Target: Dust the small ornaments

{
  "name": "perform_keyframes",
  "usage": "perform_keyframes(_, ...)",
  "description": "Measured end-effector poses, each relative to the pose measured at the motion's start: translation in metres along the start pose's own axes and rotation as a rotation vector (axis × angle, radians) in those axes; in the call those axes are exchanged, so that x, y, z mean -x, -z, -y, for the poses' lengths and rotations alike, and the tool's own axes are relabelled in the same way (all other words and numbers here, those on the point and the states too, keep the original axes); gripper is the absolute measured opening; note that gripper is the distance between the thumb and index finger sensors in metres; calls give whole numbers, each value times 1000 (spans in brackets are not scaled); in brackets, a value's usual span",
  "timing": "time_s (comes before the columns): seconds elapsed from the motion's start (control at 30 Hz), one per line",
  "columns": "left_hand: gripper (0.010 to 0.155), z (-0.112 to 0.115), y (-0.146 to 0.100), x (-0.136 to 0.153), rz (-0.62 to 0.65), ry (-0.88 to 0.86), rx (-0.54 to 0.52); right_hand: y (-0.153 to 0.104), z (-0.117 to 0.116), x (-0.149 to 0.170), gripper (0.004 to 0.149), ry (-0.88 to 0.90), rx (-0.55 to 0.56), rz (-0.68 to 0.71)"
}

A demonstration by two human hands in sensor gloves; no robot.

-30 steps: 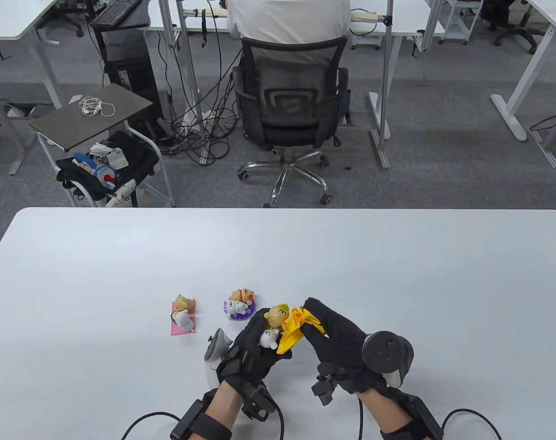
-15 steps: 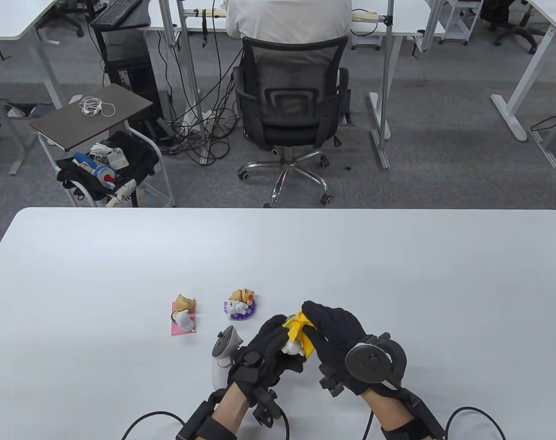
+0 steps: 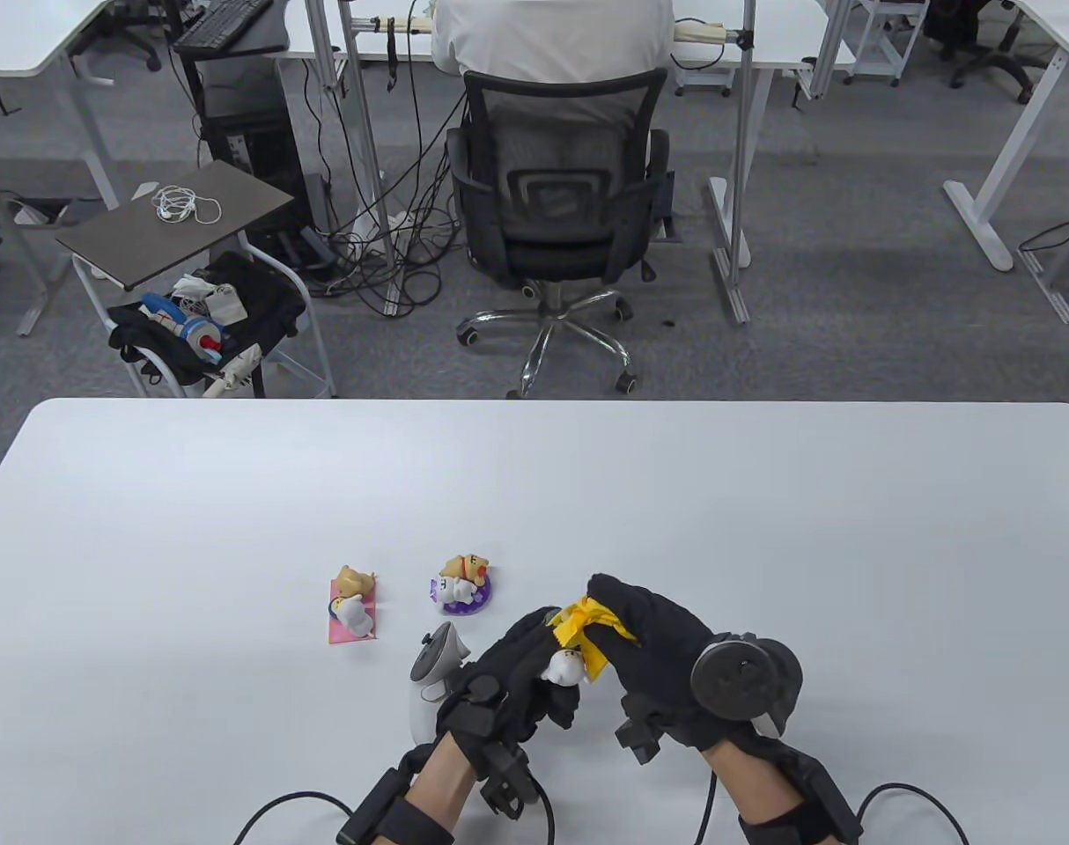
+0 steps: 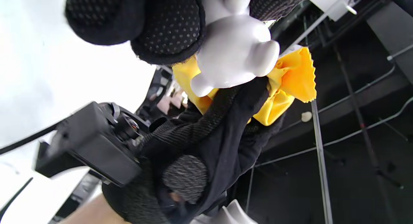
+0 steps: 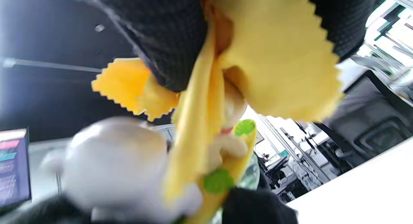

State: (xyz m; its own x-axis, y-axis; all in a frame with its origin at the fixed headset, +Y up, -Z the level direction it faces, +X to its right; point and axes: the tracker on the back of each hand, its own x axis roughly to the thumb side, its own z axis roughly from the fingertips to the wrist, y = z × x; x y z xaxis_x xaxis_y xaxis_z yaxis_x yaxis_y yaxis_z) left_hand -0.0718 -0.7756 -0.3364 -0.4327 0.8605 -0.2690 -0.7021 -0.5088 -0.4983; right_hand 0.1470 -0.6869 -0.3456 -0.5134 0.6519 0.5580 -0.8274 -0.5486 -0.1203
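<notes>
My left hand [image 3: 521,673] grips a small ornament above the table's near middle; its white figure [image 3: 563,669] pokes out between the gloved fingers [image 4: 167,33], and shows up close as the white figure [image 4: 234,53] in the left wrist view. My right hand [image 3: 649,647] pinches a yellow cloth [image 3: 587,635] and presses it against the ornament's upper part. The right wrist view shows the yellow cloth [image 5: 274,56] draped over the ornament [image 5: 226,143], which has green spots. Two more ornaments stand on the table: one on a pink base [image 3: 352,605], one on a purple base [image 3: 461,584].
The white table [image 3: 763,528] stretches wide to the right and far side. Beyond its far edge stand a black office chair [image 3: 556,202] with a seated person [image 3: 552,35], and a small cart [image 3: 200,290] with bags at the left.
The right hand brought the cloth onto the ornament, covering its yellow head. Both hands drew slightly toward me and the left hand turned the ornament so the white figure faces right.
</notes>
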Motion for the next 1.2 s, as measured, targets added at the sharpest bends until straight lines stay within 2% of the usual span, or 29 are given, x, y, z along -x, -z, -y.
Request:
perform_keyframes(0.1,68,-3,-2,-9,13,124,-51,0,7,11,56,8,27,-54)
perform_keyframes(0.2,69,-7,-6,-20,13,387,-147,0,1,2,55,21,-51,-24)
perform_keyframes(0.27,71,-2,-6,-22,17,462,-151,-1,-11,-8,55,-62,-125,0)
perform_keyframes(0.33,70,5,-6,-25,58,542,-166,-2,-23,-14,54,-248,-194,-39)
perform_keyframes(0.37,70,7,-6,-27,59,600,-182,-4,-22,-14,54,-319,-196,-54)
perform_keyframes(0.43,71,9,-6,-28,114,691,-182,-3,-18,-11,53,-262,-89,-50)
perform_keyframes(0.53,72,13,-4,-25,123,804,-188,0,-10,0,53,-275,-71,-147)
perform_keyframes(0.6,72,14,-4,-24,114,821,-194,-1,-7,5,53,-289,-35,-160)
perform_keyframes(0.7,72,8,-4,-22,99,818,-228,0,-11,4,52,-137,-143,-79)
perform_keyframes(0.73,72,6,-4,-22,103,803,-228,0,-15,2,52,-99,-187,-105)
perform_keyframes(0.77,72,5,-5,-23,118,768,-202,1,-19,0,51,-159,-209,-123)
perform_keyframes(0.83,72,3,-7,-22,113,689,-199,2,-16,0,51,-244,-164,-91)
perform_keyframes(0.9,73,2,-5,-20,100,669,-209,1,-13,3,52,-239,-140,-104)
perform_keyframes(0.97,73,-4,-3,-17,72,650,-238,-1,-9,4,54,-218,-65,-101)
perform_keyframes(1.07,70,-22,-7,-9,38,421,-290,-1,-3,2,65,-162,-54,-74)
perform_keyframes(1.13,69,-33,-11,-3,2,191,-324,-1,-7,-6,60,-48,-94,5)
perform_keyframes(1.2,67,-38,-14,2,-7,65,-290,-5,-19,-18,54,-28,-168,53)
